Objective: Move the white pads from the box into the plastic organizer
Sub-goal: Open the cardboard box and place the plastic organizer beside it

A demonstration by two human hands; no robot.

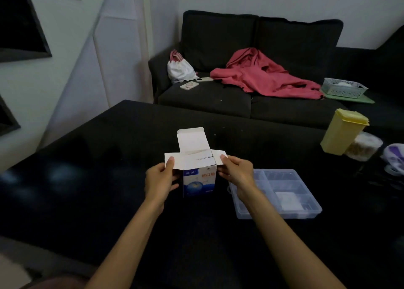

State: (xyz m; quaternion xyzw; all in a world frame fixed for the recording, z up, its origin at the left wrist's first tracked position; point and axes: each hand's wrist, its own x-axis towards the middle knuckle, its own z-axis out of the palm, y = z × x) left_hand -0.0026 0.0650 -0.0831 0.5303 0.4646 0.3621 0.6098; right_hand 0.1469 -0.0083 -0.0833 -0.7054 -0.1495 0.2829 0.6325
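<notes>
Both hands work at centre frame: the left hand (pixel 160 180) pinches one side flap of the box (pixel 199 180), the right hand (pixel 237 171) the other. White pads (pixel 202 155) show inside. Next, I judge, comes lifting them into the plastic organizer (pixel 310 198) at lower right.

Two bare forearms, reaching forward from the lower edge of view, converging slightly toward centre. Left hand (pixel 160 179): raised, thumb up and pressed flat on top of what it pinches, remaining fingers curled beneath, grip closed. Right hand (pixel 237 171): level with the left, well apart from it, thumb likewise on top, fingers folded under, grip closed. Wrists straight.
</notes>
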